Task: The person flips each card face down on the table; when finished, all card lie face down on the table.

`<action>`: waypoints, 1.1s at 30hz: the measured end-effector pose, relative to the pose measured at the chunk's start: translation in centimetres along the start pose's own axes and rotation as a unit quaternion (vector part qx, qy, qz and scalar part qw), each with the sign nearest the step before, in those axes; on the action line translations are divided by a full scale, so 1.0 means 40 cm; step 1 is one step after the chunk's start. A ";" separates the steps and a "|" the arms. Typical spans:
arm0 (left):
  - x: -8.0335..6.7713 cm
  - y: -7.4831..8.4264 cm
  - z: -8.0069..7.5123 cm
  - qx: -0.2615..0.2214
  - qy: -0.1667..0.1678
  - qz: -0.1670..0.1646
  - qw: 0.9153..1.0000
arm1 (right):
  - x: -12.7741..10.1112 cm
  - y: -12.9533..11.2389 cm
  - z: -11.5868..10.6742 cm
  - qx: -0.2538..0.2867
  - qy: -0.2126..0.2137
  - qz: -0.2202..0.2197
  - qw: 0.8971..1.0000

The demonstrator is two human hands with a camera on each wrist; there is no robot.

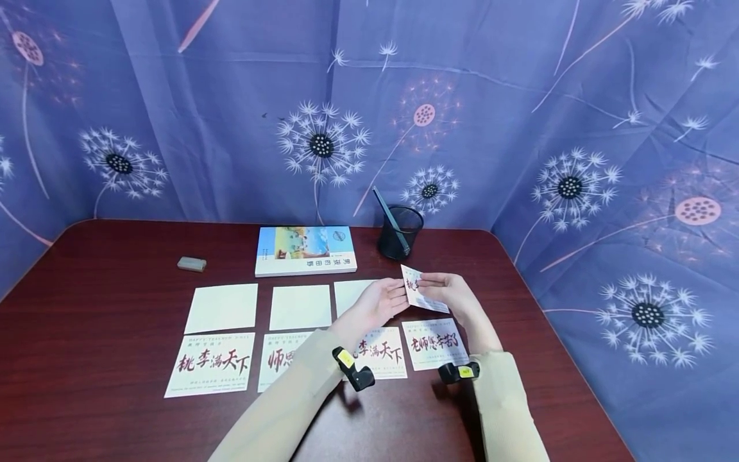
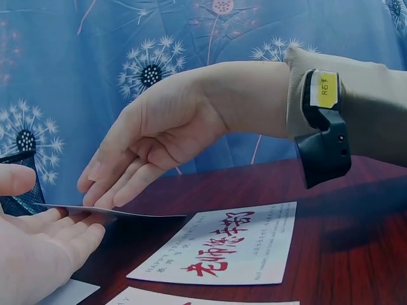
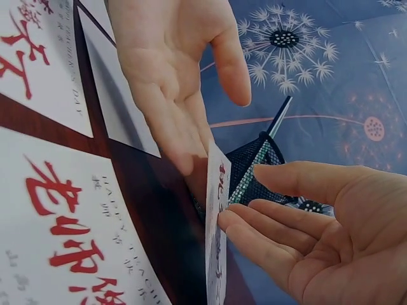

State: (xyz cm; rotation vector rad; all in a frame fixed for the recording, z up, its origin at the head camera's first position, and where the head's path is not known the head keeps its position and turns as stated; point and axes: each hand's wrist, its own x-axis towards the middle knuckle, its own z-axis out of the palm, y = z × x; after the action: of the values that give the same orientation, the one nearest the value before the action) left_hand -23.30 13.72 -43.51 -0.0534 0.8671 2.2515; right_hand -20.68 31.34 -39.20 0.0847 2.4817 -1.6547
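A white greeting card (image 1: 414, 287) with red Chinese characters is tilted above the table between the two hands. Underneath it, the left hand (image 2: 48, 260) is palm up, its extended fingers supporting the card's edge and its thumb apart. From the other side, the right hand (image 1: 456, 298) touches the card's printed face with its fingertips; its thumb stands away in the right wrist view. Below the hands lies another printed card (image 1: 435, 344) with red writing. Left of it, a similar card (image 1: 383, 359) is partly covered by the left arm.
More printed cards (image 1: 210, 364) line the front row; blank off-white cards (image 1: 221, 308) lie behind them. A book (image 1: 306, 251), a small pale block (image 1: 192, 264) and a black mesh pen cup (image 1: 398, 234) with a pen stand farther back. A dandelion-patterned curtain (image 1: 231, 128) hangs behind.
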 end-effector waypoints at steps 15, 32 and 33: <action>-0.029 0.035 0.055 0.042 -0.056 0.027 0.997 | -0.020 -0.038 -0.021 0.063 0.004 -0.042 0.997; -0.065 0.052 0.094 0.100 -0.069 0.066 0.990 | -0.018 -0.044 -0.017 0.098 0.068 -0.044 0.992; -0.065 0.052 0.093 0.100 -0.068 0.067 0.990 | -0.018 -0.045 -0.017 0.102 0.066 -0.045 0.992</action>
State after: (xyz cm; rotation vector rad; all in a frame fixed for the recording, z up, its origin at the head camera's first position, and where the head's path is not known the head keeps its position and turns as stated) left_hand -21.93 13.32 -38.72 0.2545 1.0421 2.2482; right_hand -20.27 31.29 -37.19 0.1131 2.4327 -1.9990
